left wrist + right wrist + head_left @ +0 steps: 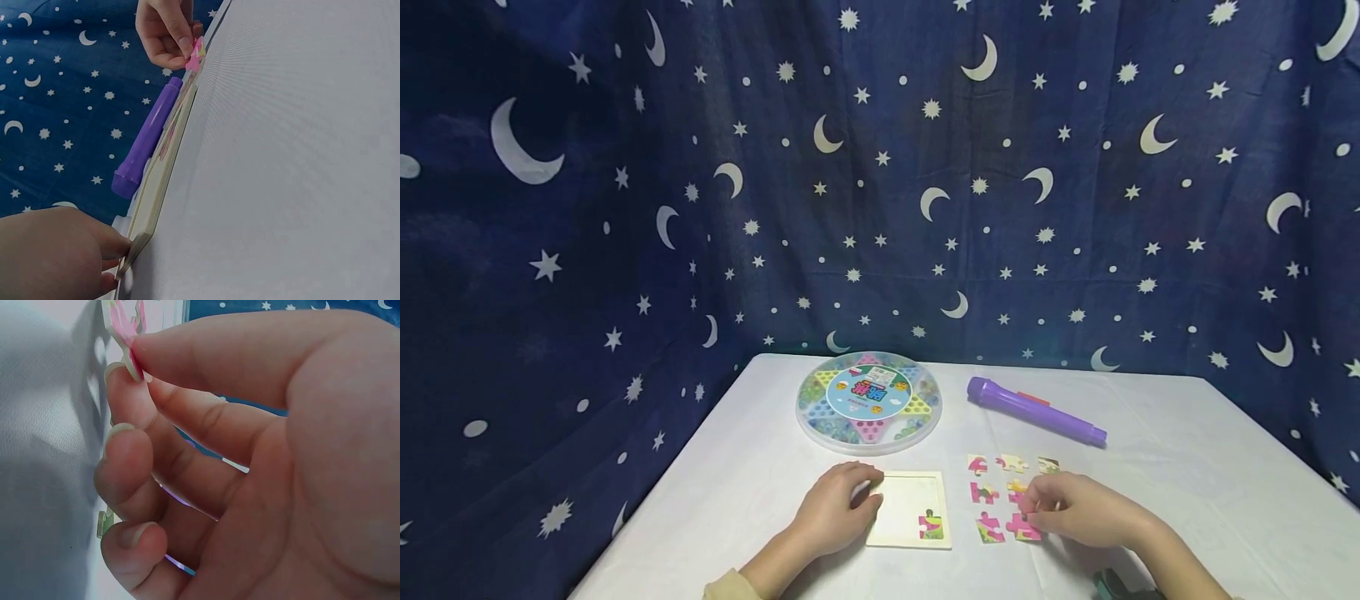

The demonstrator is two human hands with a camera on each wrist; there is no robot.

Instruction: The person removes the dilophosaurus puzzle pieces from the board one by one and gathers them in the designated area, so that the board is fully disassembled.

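A square, cream puzzle tray (898, 510) lies on the table, with one pink and green jigsaw piece (931, 527) in its near right corner. My left hand (837, 510) holds the tray's left edge between thumb and fingers, as the left wrist view also shows at the tray's corner. Thumb and fingertips of my right hand (1078, 508) pinch a pink jigsaw piece (125, 325) with a little green on it, tilted up from the table in the left wrist view. Several loose jigsaw pieces (983, 492) lie in rows beside this hand, which partly covers some.
Behind the tray is a round, clear-lidded Chinese checkers set (820, 429). A purple toy microphone (1037, 412) lies at the back right. A dark object (1112, 583) shows by the right forearm. The white table (1195, 467) ends at a star-patterned curtain (925, 233).
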